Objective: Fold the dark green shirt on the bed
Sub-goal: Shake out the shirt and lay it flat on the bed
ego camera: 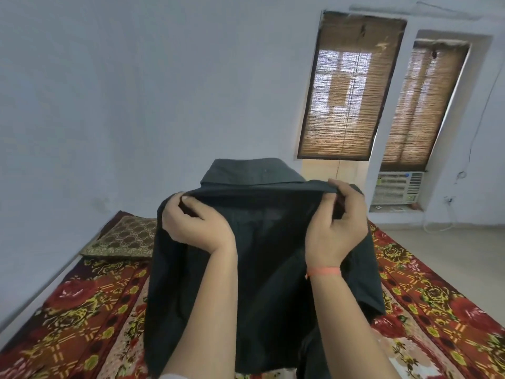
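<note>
Head view is showing me holding the dark green shirt (259, 269) raised above the middle of the bed (82, 310), with its hem hanging toward the near edge. My left hand (191, 222) and right hand (336, 222) are each pinching the shoulder line below the collar (251, 170), fingers (338, 185) curled over the fabric. I am judging this to be the spreading step, with no fold made yet. The next move is calling for lowering the shirt flat onto the bed with both pinches level.

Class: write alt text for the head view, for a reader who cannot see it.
The left hand and right hand grip the top edge of a dark green shirt, held up over a bed with a red floral cover. A patterned cushion lies on the bed's left; woven blinds hang behind.
</note>
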